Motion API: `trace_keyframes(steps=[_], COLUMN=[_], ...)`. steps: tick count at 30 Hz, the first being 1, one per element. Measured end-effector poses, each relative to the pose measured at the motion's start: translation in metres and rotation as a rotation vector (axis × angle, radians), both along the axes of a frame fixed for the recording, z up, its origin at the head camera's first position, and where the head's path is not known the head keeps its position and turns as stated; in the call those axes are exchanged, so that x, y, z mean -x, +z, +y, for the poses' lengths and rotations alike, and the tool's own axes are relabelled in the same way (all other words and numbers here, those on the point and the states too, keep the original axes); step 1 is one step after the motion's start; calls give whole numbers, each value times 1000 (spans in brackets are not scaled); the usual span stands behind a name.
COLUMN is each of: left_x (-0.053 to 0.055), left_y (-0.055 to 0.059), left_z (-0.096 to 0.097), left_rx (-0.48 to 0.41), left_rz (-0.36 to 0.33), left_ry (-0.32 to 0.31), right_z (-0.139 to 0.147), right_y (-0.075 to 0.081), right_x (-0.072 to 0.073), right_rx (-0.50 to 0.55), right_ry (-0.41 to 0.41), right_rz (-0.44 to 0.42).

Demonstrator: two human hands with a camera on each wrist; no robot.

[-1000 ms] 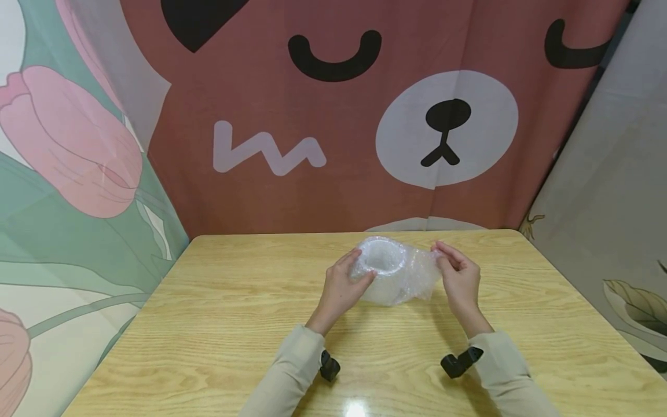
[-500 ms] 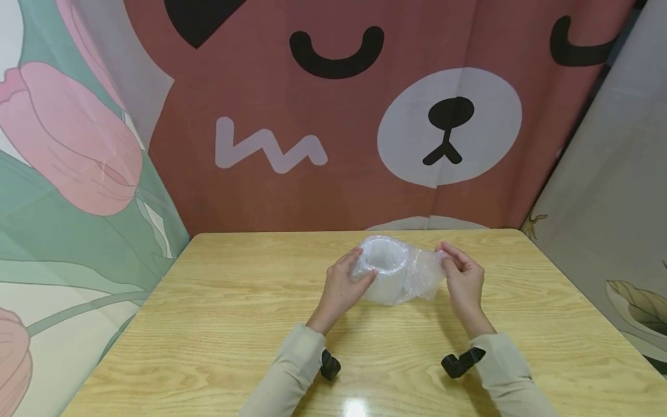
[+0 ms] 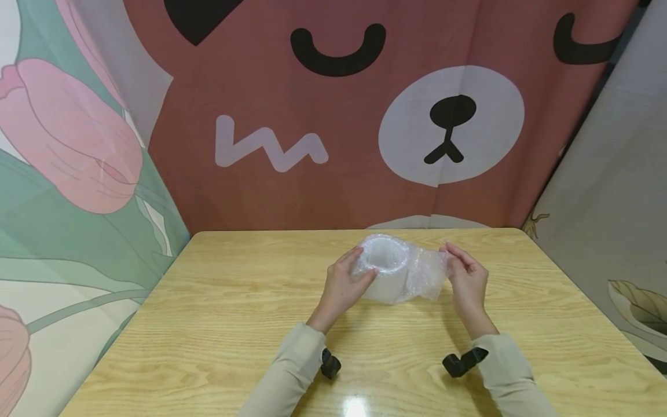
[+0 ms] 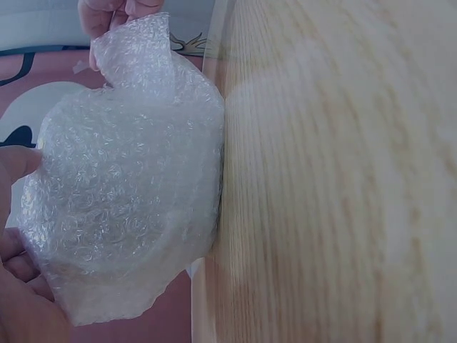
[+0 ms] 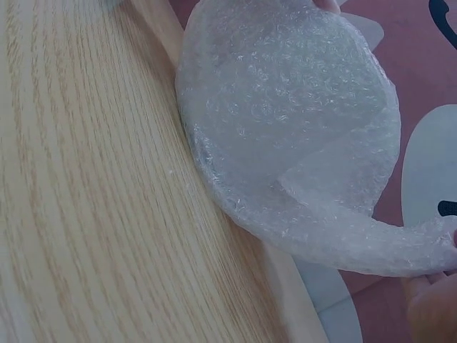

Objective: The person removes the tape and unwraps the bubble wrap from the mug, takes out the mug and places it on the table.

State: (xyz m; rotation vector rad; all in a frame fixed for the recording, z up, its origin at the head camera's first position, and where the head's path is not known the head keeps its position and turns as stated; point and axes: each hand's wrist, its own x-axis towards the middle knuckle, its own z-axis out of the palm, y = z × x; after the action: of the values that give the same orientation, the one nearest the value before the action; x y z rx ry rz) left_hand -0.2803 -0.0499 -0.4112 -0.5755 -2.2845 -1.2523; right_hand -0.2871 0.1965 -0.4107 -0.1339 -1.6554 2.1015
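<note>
A rounded bundle in clear bubble wrap (image 3: pixel 388 285) sits near the far part of the table, its top showing a round hollow. What the wrap covers, if anything, is hidden. My left hand (image 3: pixel 341 289) holds the bundle's left side, thumb at the near rim and fingers around the far side. To the right, a loose flap of bubble wrap (image 3: pixel 426 273) stretches away from the bundle. Its outer end is pinched between the thumb and fingers of my right hand (image 3: pixel 468 286). The right wrist view shows this flap (image 5: pixel 378 246) curving out from the bundle's body (image 5: pixel 285 107).
The wooden table (image 3: pixel 219 324) reaches back to a hanging cloth (image 3: pixel 271 202) printed with a bear face. Patterned cloths also hang at the left and right. Black wrist cameras (image 3: pixel 330 365) sit under both beige sleeves (image 3: pixel 505 359).
My right hand has moved slightly right with the flap's end, and the flap reaches out a little farther. The left hand keeps its hold on the bundle.
</note>
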Motion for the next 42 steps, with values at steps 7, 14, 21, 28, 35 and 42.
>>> trace_keyframes(steps=[7, 14, 21, 28, 35, 42], left_x=[0, 2, 1, 0, 1, 1], left_y=[-1, -3, -3, -1, -1, -2], left_z=[0, 0, 0, 0, 0, 0], left_rx=[0, -4, 0, 1, 0, 12], left_rz=[2, 7, 9, 3, 5, 6], left_ry=[10, 14, 16, 16, 13, 21], right_z=[2, 2, 3, 5, 7, 9], right_y=[2, 0, -2, -5, -7, -8], right_x=[-4, -3, -4, -3, -1, -1], right_rx=[78, 13, -8, 0, 28, 70], right_ry=[41, 3, -10, -36, -59, -58], right_rz=[-10, -51, -88, -91, -106, -127])
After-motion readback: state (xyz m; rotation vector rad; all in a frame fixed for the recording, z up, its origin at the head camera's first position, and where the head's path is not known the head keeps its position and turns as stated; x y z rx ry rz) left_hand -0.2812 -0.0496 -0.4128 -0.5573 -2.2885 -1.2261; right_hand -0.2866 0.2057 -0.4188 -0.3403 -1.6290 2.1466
